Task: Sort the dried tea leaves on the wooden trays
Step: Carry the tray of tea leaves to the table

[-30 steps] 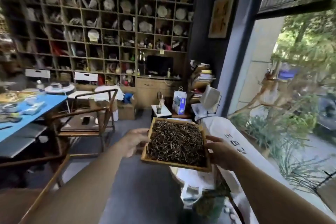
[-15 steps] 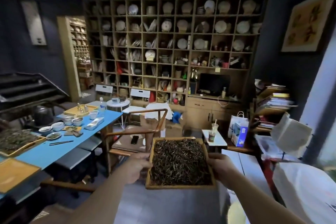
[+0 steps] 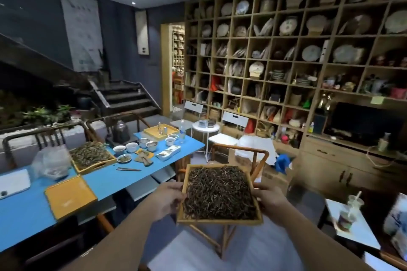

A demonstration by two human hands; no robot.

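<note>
Two hands: both hold one wooden tray [image 3: 220, 220] in the air, in front of the person, above the floor and clear of the blue table [image 3: 105, 179]
Left hand [image 3: 168, 201]: closed around the left edge of the held tray, thumb lying on the rim, fingers under it and hidden
Right hand [image 3: 269, 201]: closed around the right edge of the same tray, thumb on the rim, fingers under it and hidden
Held tray contents: dark, thin dried tea leaves [image 3: 218, 191] cover it from edge to edge
Held tray position: to the right of the blue table's right edge, above a wooden armchair [image 3: 253, 156], roughly level
Second tray [image 3: 93, 157]: rests on the blue table near its far left edge, filled with paler greenish leaves
Third tray [image 3: 70, 197]: rests on the blue table near its near edge, flat yellow-orange surface, no leaves seen on it
Clear plastic bag [image 3: 49, 164]: on the table just left of the second tray
Small bowls [image 3: 132, 146]: grouped in the middle of the table, toward the far edge
Yellow tray with small bottles [image 3: 160, 133]: at the table's far right corner
Wall shelves [image 3: 286, 50]: fill the right side of the room, holding round wrapped discs and jars
Stairs [image 3: 130, 99]: behind the table, at the back of the room
</note>
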